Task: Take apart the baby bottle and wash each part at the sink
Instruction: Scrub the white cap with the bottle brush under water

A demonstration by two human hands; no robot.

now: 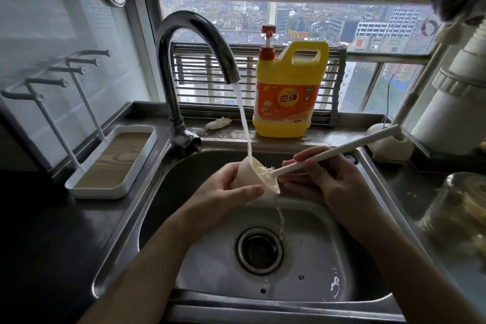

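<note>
Scrubbing of one bottle part (252, 173) is judged to be the step in hand. The left hand (226, 187) grips it, with the thumb (249, 189) laid along the near side and the other fingers curled round the far side, out of sight. The right hand (334, 181) pinches the brush (328, 151) low on its long white handle; its fingers are closed round the shaft. The bristle head sits inside the open mouth of the part, which is tilted toward the right hand.

The part is held in the air over the sink (157, 192), nearer its back edge than its front edge, touching neither wall nor floor. The water stream (243, 118) from the tap (184, 60) strikes the part's upper rim and runs off below toward the drain (259, 250).

Recommendation: turn the part in the left hand while the brush twists, so the bristles reach the whole inner wall. Keep the mouth tipped down enough to drain. Grip firmly, since the surface is wet and likely slippery.

A yellow detergent jug (286, 92) stands on the ledge behind the sink's back edge. A drying rack (110, 163) stands off its left edge.
</note>
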